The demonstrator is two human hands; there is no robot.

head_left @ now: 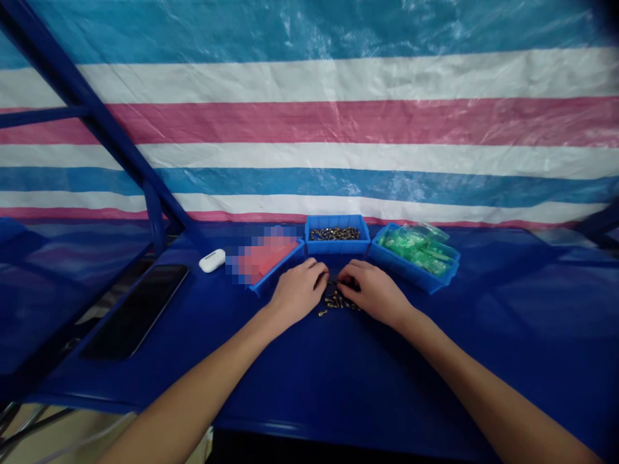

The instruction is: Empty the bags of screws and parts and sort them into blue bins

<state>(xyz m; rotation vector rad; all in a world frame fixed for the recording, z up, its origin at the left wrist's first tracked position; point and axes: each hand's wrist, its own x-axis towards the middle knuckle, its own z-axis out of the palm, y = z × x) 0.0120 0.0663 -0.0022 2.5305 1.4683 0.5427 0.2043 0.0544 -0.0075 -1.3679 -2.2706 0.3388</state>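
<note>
Several small brass-coloured screws [333, 300] lie in a loose pile on the blue table [309, 367]. My left hand [300, 287] rests at the pile's left side, its fingers curled and closed toward the thumb. From the right, my right hand [374, 291] reaches over the pile with fingers bent in and closed. Whatever either hand pinches is hidden by the fingers or too small to name. Just beyond the hands, a blue bin [337, 246] holds more of these small metal pieces.
At the right stands a blue bin [420, 277] of green plastic packets. A left bin [278, 267] holds red, partly blurred contents. Farther left are a white earbud case [211, 260] and a black phone [138, 312]. Behind hangs a striped tarp [338, 122], with a blue metal frame [106, 122] at left.
</note>
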